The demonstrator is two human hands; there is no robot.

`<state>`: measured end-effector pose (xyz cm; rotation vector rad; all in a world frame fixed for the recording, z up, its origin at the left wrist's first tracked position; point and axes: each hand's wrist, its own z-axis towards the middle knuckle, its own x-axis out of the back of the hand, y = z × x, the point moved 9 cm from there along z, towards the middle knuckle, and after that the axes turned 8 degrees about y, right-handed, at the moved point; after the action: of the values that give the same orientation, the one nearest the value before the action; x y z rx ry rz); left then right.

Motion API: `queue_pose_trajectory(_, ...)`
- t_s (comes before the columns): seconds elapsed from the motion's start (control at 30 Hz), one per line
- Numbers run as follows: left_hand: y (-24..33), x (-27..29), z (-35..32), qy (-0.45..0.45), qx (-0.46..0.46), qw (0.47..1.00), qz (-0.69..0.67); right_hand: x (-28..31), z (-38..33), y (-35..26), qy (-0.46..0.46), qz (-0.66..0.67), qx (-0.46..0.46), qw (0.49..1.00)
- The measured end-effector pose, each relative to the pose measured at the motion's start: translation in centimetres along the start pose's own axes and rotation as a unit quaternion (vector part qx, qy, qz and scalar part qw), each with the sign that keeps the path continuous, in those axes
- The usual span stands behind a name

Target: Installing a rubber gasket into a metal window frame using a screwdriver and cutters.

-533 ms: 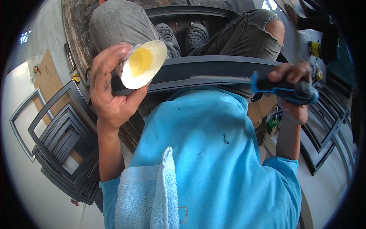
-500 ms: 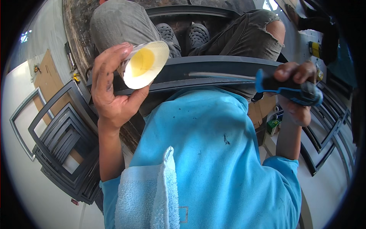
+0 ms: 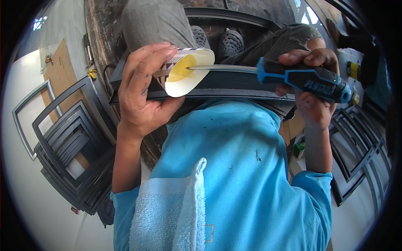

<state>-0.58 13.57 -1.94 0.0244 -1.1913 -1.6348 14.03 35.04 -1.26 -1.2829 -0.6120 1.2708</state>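
**Paper cup and screwdriver held over a dark metal frame**

Left hand: fingers curled round a small paper cup, gripping it by the side wall. The cup lies tilted on its side, its mouth facing the right hand; the inside is white with a yellow patch at the bottom.

Right hand: closed tight round the blue-and-black handle of a screwdriver. The steel shaft runs level toward the left hand, and its tip reaches into the cup's mouth, at the yellow patch.

Frame: a dark metal bar lying crosswise just below both hands and directly behind the cup and the shaft. Its middle part is partly covered by them.

Above the hands: two knees in grey trousers and a pair of dark shoes between them.

Below the hands: a light blue shirt, with a white towel draped over it on the left-hand side.

Out beyond the left hand: a stack of dark square frames on a pale floor. Out beyond the right hand: more stacked frames, partly hidden by the forearm.
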Motion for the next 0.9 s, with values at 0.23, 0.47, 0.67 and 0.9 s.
queue_pose_trajectory(0.23,-2.1,4.2,-1.2,0.051,0.042,0.997,0.03,0.7,-0.4,1.3,0.098,0.139,-0.121,0.978)
queue_pose_trajectory(0.47,-3.3,6.7,-2.3,0.072,0.063,0.993,0.062,-1.7,-1.3,5.0,0.086,0.087,-0.183,0.975)
queue_pose_trajectory(0.67,-3.2,6.7,-2.3,0.075,0.055,0.994,0.056,-1.8,-1.8,5.9,0.09,0.083,-0.197,0.973)
queue_pose_trajectory(0.9,-3.2,6.5,-2.4,0.035,0.061,0.996,0.05,-0.8,-2.2,4.8,0.076,0.044,-0.205,0.975)
